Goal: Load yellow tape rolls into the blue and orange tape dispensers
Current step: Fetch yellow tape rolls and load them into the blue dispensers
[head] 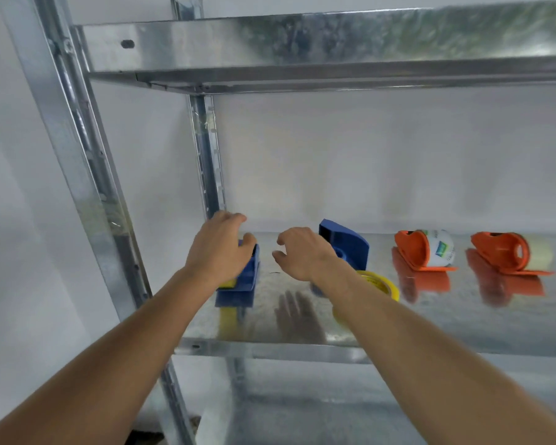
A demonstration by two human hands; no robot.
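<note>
On the shiny metal shelf [270,332], my left hand [219,248] rests on a blue tape dispenser [249,274] with a yellow roll in it; most of it is hidden under the hand. My right hand [302,252] hovers open between that dispenser and a second blue dispenser [347,242], touching neither. A loose yellow tape roll [379,284] lies behind my right wrist. Further right stand two orange dispensers, one [411,248] holding a white-labelled roll and one [501,252] holding a pale roll.
The upper shelf [334,53] overhangs the work area. A metal upright [77,162] stands at the left, another upright [207,155] at the back. White wall lies behind.
</note>
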